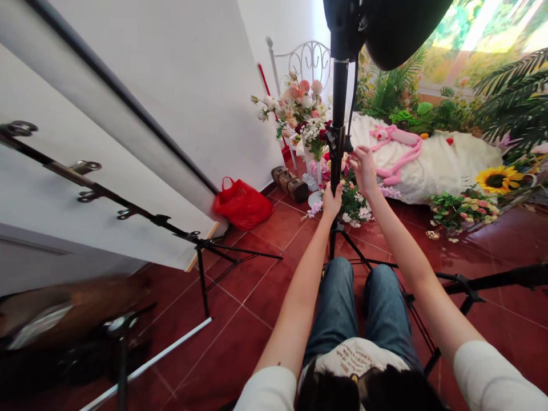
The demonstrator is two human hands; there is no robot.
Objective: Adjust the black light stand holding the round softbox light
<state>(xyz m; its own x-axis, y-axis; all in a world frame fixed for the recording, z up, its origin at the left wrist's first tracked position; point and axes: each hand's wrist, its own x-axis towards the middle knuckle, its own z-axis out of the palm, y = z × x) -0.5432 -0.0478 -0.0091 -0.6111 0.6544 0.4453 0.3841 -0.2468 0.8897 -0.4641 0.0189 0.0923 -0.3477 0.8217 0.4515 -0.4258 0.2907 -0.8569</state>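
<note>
A black stand pole [339, 97] rises upright in front of my knees, with a large black lamp head [398, 28] at its top. My left hand [332, 201] is wrapped round the lower part of this pole. Higher up and to the right, my right hand [363, 166] is raised beside the pole, its fingers bent near a black knob [347, 144] on the clamp. Whether those fingertips touch the knob or the hanging cable is too small to tell.
Left are another black stand [205, 242], a red bag [242, 204] and a white rod [171, 354] on the tiled floor. Ahead are flowers [299, 100], a brown case [290, 184] and a pink plush toy [396, 148] on white cloth. A black tripod [464, 285] stands right.
</note>
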